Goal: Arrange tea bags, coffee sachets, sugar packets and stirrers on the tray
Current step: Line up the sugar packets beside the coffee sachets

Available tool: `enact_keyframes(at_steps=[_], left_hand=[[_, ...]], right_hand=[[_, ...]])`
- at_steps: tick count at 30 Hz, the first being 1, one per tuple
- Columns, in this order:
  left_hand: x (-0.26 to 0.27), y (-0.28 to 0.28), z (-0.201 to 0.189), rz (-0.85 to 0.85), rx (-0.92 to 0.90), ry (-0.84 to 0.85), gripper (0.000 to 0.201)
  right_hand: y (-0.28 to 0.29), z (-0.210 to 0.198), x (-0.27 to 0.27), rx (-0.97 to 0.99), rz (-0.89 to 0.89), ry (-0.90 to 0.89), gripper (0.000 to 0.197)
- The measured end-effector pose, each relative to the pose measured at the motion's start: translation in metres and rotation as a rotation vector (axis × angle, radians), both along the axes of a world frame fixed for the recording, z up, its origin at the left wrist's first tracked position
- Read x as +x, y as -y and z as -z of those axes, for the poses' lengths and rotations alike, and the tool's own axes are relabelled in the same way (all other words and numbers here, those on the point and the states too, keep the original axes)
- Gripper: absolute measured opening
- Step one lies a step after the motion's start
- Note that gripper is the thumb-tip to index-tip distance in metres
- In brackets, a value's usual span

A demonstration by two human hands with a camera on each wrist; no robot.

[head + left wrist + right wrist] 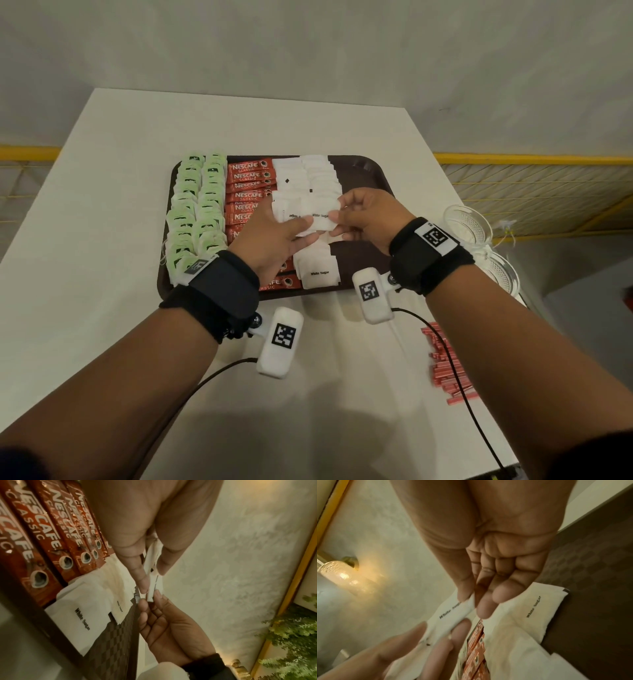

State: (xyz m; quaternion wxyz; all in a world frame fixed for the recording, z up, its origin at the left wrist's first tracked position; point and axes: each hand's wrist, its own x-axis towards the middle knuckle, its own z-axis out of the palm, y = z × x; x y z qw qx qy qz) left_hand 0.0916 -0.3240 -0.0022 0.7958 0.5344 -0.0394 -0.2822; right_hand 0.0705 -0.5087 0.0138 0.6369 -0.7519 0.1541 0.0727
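The sugar packets [320, 274] are of matt white paper, a little creased. The coffee sachets [248, 176] are of glossy red foil that catches the light. The tea bags [197, 205] at the left look like thin soft paper with pale green tags. The tray [368, 171] is dark brown plastic with a fine checked texture, slightly shiny. The table [102, 240] is smooth and matt white. The stirrers [445, 373] at the near right have red paper wrappers. The cups [467, 226] are clear ribbed plastic. The wristbands [222, 291] are black cloth.
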Motion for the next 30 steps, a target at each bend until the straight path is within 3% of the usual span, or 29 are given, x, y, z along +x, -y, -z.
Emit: enact_keyframes(at_steps=[6, 13, 19, 23, 28, 30], left_hand=[[0.006, -0.005, -0.003, -0.112, -0.092, -0.186, 0.029], [0.003, -0.014, 0.0, -0.116, -0.046, -0.164, 0.025], [0.0, -0.02, 0.002, -0.133, -0.039, -0.161, 0.027], [0.0, -0.02, 0.001, -0.143, -0.044, -0.187, 0.024], [-0.002, -0.02, 0.003, -0.099, -0.017, -0.157, 0.031], [-0.002, -0.019, 0.005, -0.096, 0.038, -0.107, 0.035]], right_hand=[[0.025, 0.013, -0.001, -0.039, 0.194, -0.027, 0.008], [0.028, 0.035, 0.003, -0.324, 0.132, -0.2, 0.01], [0.019, 0.033, 0.008, -0.386, 0.172, -0.26, 0.017], [0.018, 0.03, 0.013, -0.534, 0.1, -0.329, 0.02], [0.022, 0.025, 0.013, -0.706, 0.111, -0.24, 0.028], [0.018, 0.015, 0.008, -0.62, 0.118, -0.131, 0.028]])
